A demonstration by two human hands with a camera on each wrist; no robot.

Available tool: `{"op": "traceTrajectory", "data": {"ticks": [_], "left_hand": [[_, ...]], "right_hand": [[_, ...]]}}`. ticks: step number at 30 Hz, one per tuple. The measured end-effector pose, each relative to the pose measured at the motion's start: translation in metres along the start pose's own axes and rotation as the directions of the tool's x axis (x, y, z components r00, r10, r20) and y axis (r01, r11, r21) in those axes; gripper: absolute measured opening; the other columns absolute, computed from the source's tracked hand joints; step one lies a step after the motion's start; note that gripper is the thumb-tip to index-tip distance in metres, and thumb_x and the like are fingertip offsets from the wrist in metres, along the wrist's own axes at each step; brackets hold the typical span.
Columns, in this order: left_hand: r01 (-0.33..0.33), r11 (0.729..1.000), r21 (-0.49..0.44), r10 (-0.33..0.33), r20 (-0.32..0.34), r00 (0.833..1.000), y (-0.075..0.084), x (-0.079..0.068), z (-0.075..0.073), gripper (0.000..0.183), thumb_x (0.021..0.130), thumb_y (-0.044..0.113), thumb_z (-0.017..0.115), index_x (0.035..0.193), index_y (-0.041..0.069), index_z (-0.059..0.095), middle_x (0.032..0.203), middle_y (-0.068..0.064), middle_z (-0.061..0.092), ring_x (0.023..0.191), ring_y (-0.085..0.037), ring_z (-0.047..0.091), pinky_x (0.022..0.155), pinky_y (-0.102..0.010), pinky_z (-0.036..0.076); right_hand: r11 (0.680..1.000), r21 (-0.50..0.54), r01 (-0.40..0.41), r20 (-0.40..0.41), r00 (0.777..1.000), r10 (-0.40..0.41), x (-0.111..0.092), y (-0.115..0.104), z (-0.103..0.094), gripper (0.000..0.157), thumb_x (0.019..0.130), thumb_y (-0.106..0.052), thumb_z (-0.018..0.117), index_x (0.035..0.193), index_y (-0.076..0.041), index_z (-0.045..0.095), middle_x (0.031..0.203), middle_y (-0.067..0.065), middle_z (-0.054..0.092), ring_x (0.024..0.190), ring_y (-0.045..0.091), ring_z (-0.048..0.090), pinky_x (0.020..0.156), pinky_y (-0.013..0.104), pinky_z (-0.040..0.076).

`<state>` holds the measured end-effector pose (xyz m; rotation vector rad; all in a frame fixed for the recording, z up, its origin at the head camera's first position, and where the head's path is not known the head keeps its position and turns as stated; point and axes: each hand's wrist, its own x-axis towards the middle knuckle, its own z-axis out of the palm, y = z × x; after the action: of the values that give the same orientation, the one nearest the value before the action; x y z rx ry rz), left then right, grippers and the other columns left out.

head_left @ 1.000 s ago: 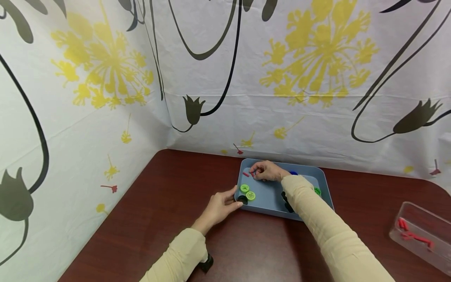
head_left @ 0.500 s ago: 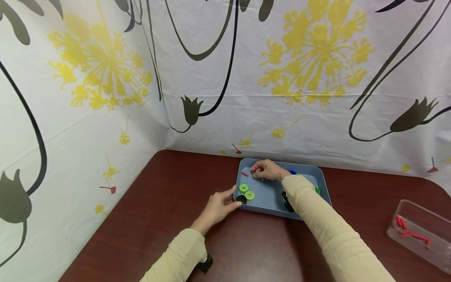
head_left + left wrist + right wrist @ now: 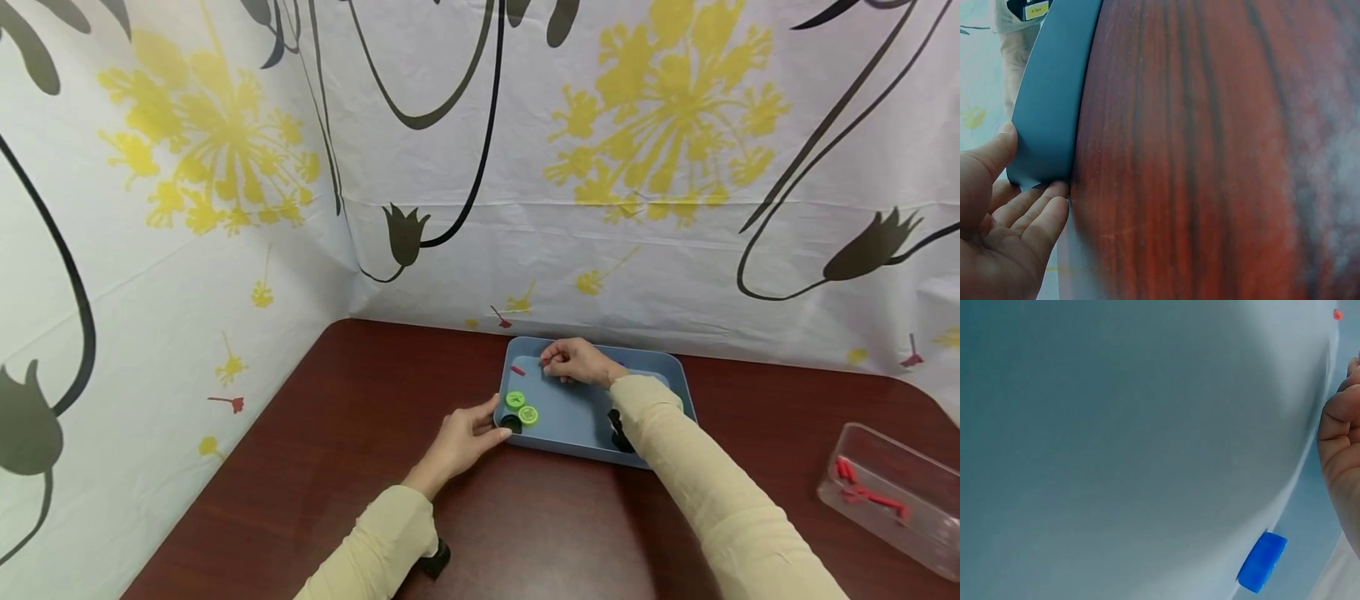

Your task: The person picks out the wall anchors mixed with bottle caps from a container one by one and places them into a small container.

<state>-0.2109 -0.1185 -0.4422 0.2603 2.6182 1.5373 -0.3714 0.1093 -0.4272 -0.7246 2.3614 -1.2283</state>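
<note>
The blue-grey tray (image 3: 573,421) lies at the back of the table. My left hand (image 3: 459,442) holds its near left corner, thumb on the rim and fingers against the outer wall (image 3: 1054,100). Over the tray's far left part, my right hand (image 3: 581,363) pinches a small red stick (image 3: 545,362), mostly hidden by the fingertips. Another red stick (image 3: 518,370) lies to its left on the tray floor. Two lime green round caps (image 3: 515,400) and a black round piece (image 3: 512,424) sit near the left hand. A blue piece (image 3: 1261,562) lies by the tray's far wall.
A clear plastic box (image 3: 892,500) with several red pieces stands at the right of the table (image 3: 540,533). A patterned white cloth (image 3: 450,292) hangs right behind the tray and along the left side. The right sleeve (image 3: 697,475) crosses the tray's right part.
My right hand has lifted slightly and moved a little right with the small red stick at its fingertips. The left hand stays at the tray corner. The head view has shifted slightly.
</note>
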Motion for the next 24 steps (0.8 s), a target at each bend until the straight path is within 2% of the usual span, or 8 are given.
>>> {"op": "traceTrajectory", "data": {"ticks": [6, 15, 20, 24], "left_hand": [[-0.010, 1.000, 0.014, 0.010, 0.003, 1.000, 0.000, -0.001, 0.000, 0.064, 0.088, 0.026, 0.066, 0.143, 0.011, 0.039, 0.142, -0.012, 0.045, 0.118, -0.023, 0.057, 0.088, -0.031, 0.053], [-0.013, 1.000, 0.023, 0.013, 0.003, 1.000, 0.001, -0.003, -0.001, 0.063, 0.089, 0.026, 0.066, 0.144, 0.010, 0.038, 0.142, -0.013, 0.045, 0.118, -0.025, 0.056, 0.088, -0.033, 0.053], [-0.012, 1.000, 0.027, 0.012, 0.001, 1.000, 0.001, -0.002, -0.001, 0.063, 0.089, 0.025, 0.066, 0.144, 0.010, 0.039, 0.142, -0.013, 0.045, 0.118, -0.025, 0.057, 0.087, -0.034, 0.053], [-0.012, 1.000, 0.027, 0.012, 0.002, 1.000, 0.001, -0.002, -0.001, 0.063, 0.089, 0.025, 0.066, 0.144, 0.011, 0.038, 0.142, -0.013, 0.045, 0.118, -0.025, 0.057, 0.087, -0.033, 0.053]], "right_hand": [[1.000, 0.025, 0.012, -0.009, 1.000, -0.012, -0.010, -0.006, -0.007, 0.028, 0.093, -0.007, 0.058, 0.114, 0.011, 0.056, 0.087, 0.019, 0.061, 0.064, 0.013, 0.053, 0.061, 0.034, 0.050], [0.998, 0.054, 0.031, -0.037, 0.999, -0.029, -0.025, -0.008, -0.020, 0.029, 0.094, -0.008, 0.057, 0.115, 0.012, 0.053, 0.096, 0.028, 0.059, 0.070, 0.020, 0.055, 0.065, 0.040, 0.050], [0.998, 0.037, 0.047, -0.055, 0.997, -0.045, -0.037, -0.013, -0.031, 0.030, 0.095, -0.011, 0.056, 0.116, 0.010, 0.053, 0.093, 0.022, 0.060, 0.073, 0.027, 0.056, 0.069, 0.043, 0.051], [0.998, 0.033, 0.054, -0.076, 0.996, -0.051, -0.047, -0.017, -0.041, 0.027, 0.095, -0.014, 0.056, 0.115, 0.005, 0.055, 0.090, 0.012, 0.060, 0.072, 0.020, 0.054, 0.068, 0.038, 0.050]]}}
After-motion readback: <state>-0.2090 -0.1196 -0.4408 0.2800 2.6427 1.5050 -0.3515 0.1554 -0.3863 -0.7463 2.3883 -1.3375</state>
